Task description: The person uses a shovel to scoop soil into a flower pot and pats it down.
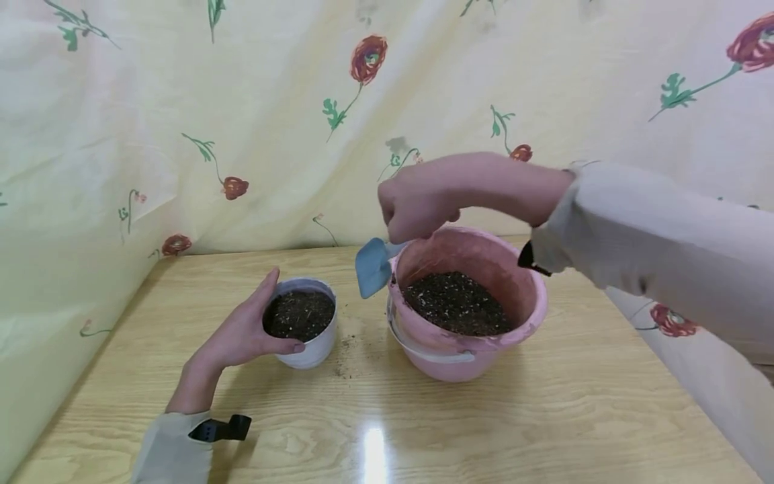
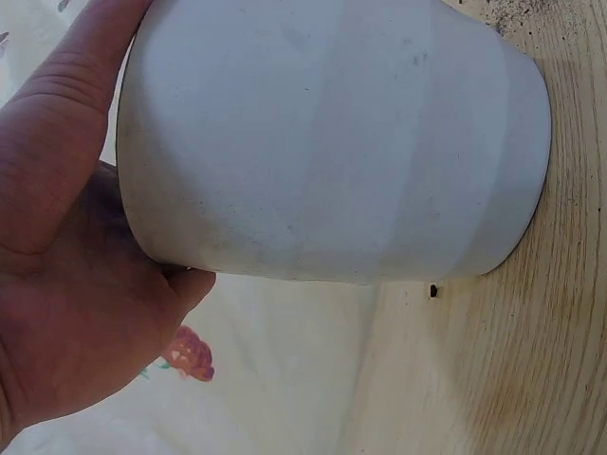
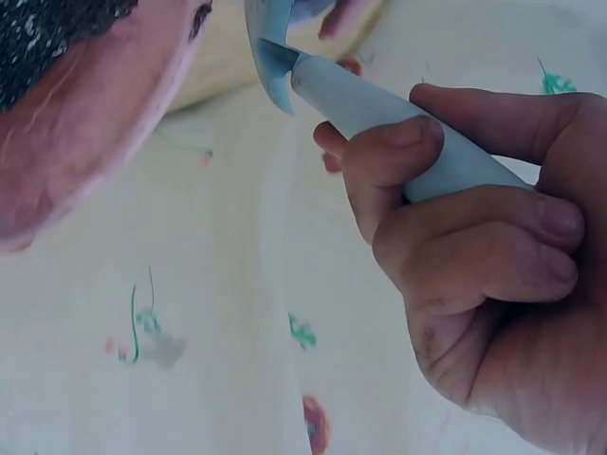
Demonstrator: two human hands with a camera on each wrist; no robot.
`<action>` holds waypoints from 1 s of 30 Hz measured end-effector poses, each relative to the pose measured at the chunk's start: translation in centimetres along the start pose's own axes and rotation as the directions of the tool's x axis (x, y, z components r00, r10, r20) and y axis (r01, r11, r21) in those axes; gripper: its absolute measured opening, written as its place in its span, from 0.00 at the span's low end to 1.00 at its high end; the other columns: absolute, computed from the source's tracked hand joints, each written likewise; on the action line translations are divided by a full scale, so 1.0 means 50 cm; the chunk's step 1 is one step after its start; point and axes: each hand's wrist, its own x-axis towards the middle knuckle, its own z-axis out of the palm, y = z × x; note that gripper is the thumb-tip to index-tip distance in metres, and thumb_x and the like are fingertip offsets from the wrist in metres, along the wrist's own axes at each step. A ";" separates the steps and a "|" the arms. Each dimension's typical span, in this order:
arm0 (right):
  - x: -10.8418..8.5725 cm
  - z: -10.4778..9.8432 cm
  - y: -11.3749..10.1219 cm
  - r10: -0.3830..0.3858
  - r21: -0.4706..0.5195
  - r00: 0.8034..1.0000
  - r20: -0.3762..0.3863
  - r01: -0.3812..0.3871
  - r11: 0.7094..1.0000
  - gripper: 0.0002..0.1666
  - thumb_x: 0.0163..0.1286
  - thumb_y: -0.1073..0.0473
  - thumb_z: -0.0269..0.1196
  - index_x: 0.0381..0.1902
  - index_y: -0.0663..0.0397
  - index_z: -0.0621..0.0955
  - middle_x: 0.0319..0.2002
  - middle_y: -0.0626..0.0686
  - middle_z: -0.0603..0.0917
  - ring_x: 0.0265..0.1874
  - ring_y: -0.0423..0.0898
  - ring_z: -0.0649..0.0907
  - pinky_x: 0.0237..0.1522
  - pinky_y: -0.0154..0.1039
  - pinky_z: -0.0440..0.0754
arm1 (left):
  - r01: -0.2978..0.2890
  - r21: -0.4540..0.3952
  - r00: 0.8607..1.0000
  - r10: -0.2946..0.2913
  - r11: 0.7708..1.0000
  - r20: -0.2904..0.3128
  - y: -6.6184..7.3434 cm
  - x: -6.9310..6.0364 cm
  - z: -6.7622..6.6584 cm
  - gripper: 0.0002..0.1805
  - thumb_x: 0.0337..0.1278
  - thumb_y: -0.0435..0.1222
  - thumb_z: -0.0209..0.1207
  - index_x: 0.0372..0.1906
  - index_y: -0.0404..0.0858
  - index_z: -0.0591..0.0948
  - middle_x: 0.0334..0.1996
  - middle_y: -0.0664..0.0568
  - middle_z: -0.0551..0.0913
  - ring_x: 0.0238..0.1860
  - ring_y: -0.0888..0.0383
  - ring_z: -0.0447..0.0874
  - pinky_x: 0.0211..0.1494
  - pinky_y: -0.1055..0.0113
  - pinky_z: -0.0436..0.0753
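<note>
My left hand (image 1: 244, 336) holds a white flower pot (image 1: 314, 351) by its rim, thumb on the near side and fingers round the far side. Dark soil fills the pot nearly to the top, and its base stands on the table in the left wrist view. With curled fingers, my right hand (image 3: 474, 218) grips the pale blue handle of a small trowel (image 1: 372, 267). The trowel's blade hangs by the left rim of a pink bucket (image 1: 465, 366), over the gap between bucket and pot. Dark soil (image 1: 459, 306) speckled with white lies inside the bucket.
Pot and bucket stand on a light wooden table (image 1: 302, 430). Crumbs of soil (image 1: 345, 356) are scattered between them. A flower-patterned cloth (image 1: 272, 101) hangs behind the table and along its sides. The bucket's white handle (image 1: 432, 355) hangs down in front.
</note>
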 end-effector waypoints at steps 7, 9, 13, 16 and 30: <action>-0.060 -0.007 0.044 -0.014 0.072 1.000 0.014 0.013 0.997 0.15 0.55 0.63 0.50 0.11 0.46 0.66 0.13 0.44 0.65 0.12 0.39 0.59 0.15 0.32 0.57 | 0.001 0.050 1.000 -0.002 0.999 0.025 0.004 0.007 -0.006 0.77 0.27 0.59 0.77 0.77 0.43 0.36 0.77 0.42 0.41 0.73 0.40 0.48 0.69 0.40 0.57; -0.072 -0.002 0.059 -0.018 0.075 1.000 0.004 0.017 0.997 0.16 0.58 0.60 0.52 0.11 0.46 0.68 0.14 0.44 0.67 0.12 0.39 0.61 0.15 0.32 0.58 | -0.001 0.079 0.999 -0.003 0.997 0.043 0.007 0.009 -0.011 0.78 0.26 0.60 0.76 0.77 0.40 0.36 0.76 0.41 0.41 0.73 0.39 0.48 0.69 0.40 0.57; -0.093 0.008 0.095 -0.043 0.051 0.998 -0.038 0.045 0.998 0.20 0.64 0.55 0.55 0.12 0.46 0.68 0.13 0.43 0.63 0.14 0.39 0.61 0.19 0.33 0.60 | -0.010 0.131 0.998 0.001 0.991 0.069 0.020 0.018 -0.020 0.79 0.24 0.63 0.75 0.77 0.36 0.38 0.76 0.38 0.42 0.74 0.39 0.47 0.69 0.41 0.57; -0.109 0.016 0.127 -0.066 0.050 0.996 -0.065 0.070 0.996 0.23 0.67 0.50 0.56 0.13 0.46 0.67 0.13 0.43 0.61 0.16 0.39 0.61 0.21 0.35 0.60 | -0.031 0.152 0.997 0.020 0.988 0.073 0.035 0.030 -0.023 0.79 0.23 0.65 0.74 0.77 0.36 0.39 0.76 0.39 0.43 0.74 0.39 0.46 0.69 0.41 0.57; -0.116 0.085 0.244 0.025 0.119 0.998 -0.054 -0.019 0.993 0.12 0.69 0.56 0.56 0.37 0.48 0.86 0.16 0.44 0.71 0.18 0.40 0.69 0.25 0.38 0.69 | -0.162 0.149 0.979 0.140 0.976 0.146 0.133 0.097 0.007 0.76 0.27 0.64 0.73 0.77 0.44 0.36 0.77 0.50 0.40 0.76 0.52 0.41 0.73 0.50 0.56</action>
